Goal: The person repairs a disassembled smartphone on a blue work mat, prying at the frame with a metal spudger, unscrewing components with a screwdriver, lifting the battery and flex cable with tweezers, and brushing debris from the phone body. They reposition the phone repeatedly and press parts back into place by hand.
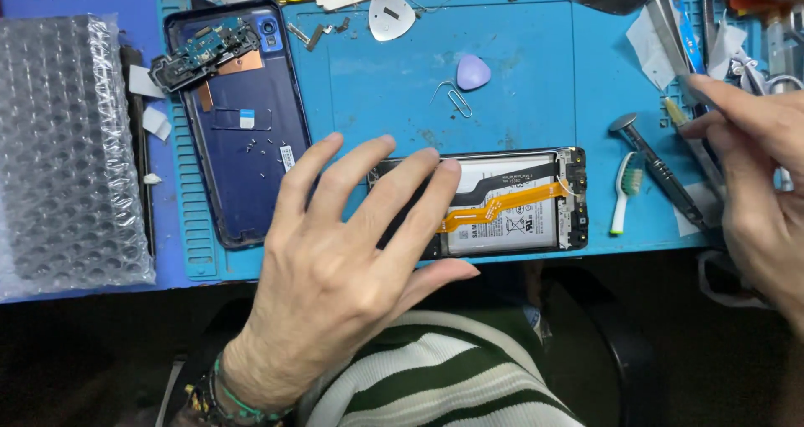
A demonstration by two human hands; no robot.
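— What lies around our left hand [335, 259]?
— It rests spread flat on the opened phone [511, 201]; the blue back cover [243, 134] sits just left of it, bubble wrap [67, 151] beyond.
— And our right hand [754, 167]?
— It pinches a thin tool [682, 117], with a toothbrush [624, 192] and screwdriver [662, 172] left of it.
— Room?
— Bare blue mat [402, 100] above our fingers; its edge runs under the palm.

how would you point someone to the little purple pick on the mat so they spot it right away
Start at the blue work mat and find the opened phone under the left hand. Straight above the phone, near the mat's middle, lies the purple pick. It is a rounded triangle, the only lilac thing there, beside a bent paper clip.
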